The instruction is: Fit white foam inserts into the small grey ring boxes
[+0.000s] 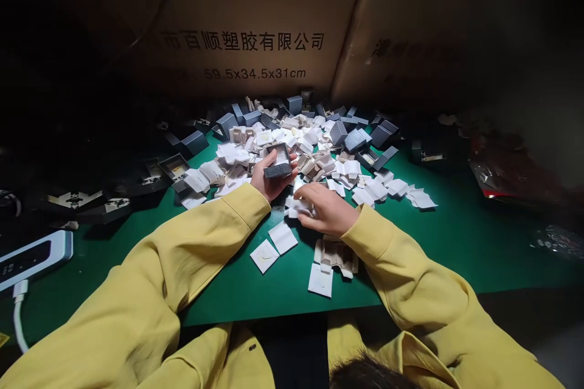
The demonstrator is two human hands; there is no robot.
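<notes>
My left hand [272, 183] is wrapped round a small dark jewellery box [278, 170], which is open and shows a white insert inside. To its right and a little nearer, my right hand [326, 209] has its fingers curled on a folded white insert [297, 209]; part of that piece is hidden by the fingers. Two flat white square pads [264, 256] lie on the green table in front of my hands. Below my right wrist is a beige folded insert [337, 255] with another white pad [320, 280] beside it.
Behind my hands spreads a heap of white inserts [237, 153] mixed with dark boxes [356, 139]. Large cardboard cartons [255, 5] stand at the back. A white device [59, 246] with a cable sits at left; a red plastic packet [506, 173] lies at right on the green table [438, 255].
</notes>
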